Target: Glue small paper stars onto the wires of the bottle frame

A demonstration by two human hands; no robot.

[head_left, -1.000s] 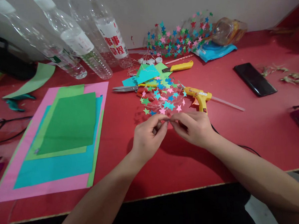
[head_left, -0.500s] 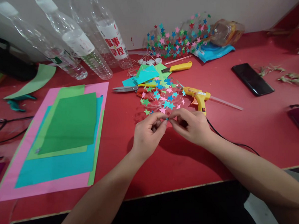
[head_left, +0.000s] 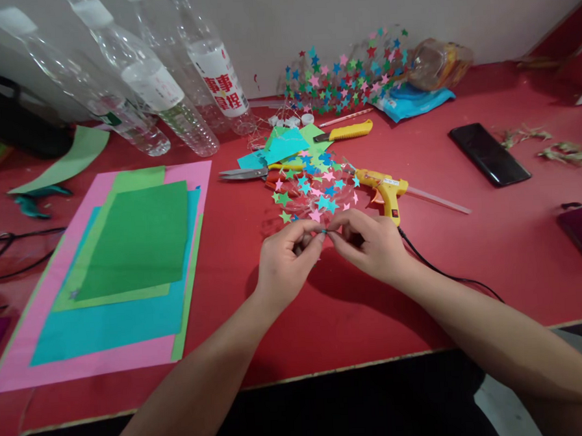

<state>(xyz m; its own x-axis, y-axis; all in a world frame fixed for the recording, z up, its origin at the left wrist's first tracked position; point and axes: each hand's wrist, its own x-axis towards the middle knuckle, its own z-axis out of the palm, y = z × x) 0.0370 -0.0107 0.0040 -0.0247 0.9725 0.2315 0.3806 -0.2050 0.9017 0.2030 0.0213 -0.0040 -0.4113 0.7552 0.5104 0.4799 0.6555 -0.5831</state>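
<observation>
My left hand [head_left: 289,257] and my right hand [head_left: 368,245] meet fingertip to fingertip above the red table, both closed in a pinch. Between them shows a tiny blue-green piece [head_left: 324,231], mostly covered by the fingers; its shape is too small to make out. Just beyond the fingertips lies a cluster of paper stars [head_left: 326,203] in pink, green and blue on clear, thin loops. A yellow glue gun [head_left: 387,190] with a clear glue stick rests close to my right hand. Scissors [head_left: 244,173] lie behind my left hand.
Stacked coloured paper [head_left: 136,242] covers the left. Plastic bottles [head_left: 162,85] stand at the back left. A yellow cutter [head_left: 349,131], a second star bunch [head_left: 342,78] and a clear jar [head_left: 436,64] lie behind. A phone [head_left: 490,154] is on the right; the glue gun's cord [head_left: 445,275] runs below.
Both hands hold the same pinch with almost no movement. The whole view has shifted very slightly.
</observation>
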